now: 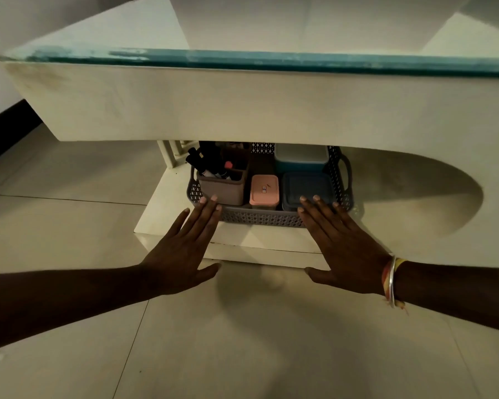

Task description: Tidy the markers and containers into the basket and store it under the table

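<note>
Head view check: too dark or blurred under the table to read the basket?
Head view: dim, the basket in the table's shadow, markers only dark shapes, pink container legible; left hand and right hand sharp, soft shadows on floor, no glare.

White lower shelf (167, 208) under table (185, 105), grey perforated basket (262, 218) resting on it

Pale tiled floor (242, 355), white wall (26, 21), dark skirting board (9, 131) at left

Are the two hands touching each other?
Apart. The head view shows the left hand and the right hand spread wide, with the front of the basket showing between them.
</note>
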A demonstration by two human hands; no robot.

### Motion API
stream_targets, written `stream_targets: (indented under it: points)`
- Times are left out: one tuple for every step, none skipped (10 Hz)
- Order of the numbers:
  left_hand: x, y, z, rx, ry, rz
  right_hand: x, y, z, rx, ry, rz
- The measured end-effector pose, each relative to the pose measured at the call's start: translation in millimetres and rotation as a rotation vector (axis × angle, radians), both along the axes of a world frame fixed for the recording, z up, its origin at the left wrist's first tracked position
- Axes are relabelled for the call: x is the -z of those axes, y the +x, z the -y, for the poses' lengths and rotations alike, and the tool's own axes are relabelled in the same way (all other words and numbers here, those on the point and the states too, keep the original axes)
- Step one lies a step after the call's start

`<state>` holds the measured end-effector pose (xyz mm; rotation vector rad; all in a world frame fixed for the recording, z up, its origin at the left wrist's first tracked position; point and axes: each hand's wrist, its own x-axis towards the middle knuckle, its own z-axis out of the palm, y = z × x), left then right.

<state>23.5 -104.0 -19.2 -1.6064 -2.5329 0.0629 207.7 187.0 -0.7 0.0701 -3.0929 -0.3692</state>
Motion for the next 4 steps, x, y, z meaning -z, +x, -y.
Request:
stream_targets:
  points:
    - [-4,-1,-10,-0.022,0.004,-0.023,-4,-9,0,-0.037,-0.015,-0.017]
    - [-18,-1,-23,-0.067,0.015,-0.01,-10,-22,2,-0.022,-0.061,-0.029]
    - [-44,4,-30,-0.106,0.017,0.014,-27,-22,5,0.002,-0.064,0.01]
    - [-69,25,-27,-0.094,0.009,0.042,-47,-8,18,-0.056,-0.064,0.081]
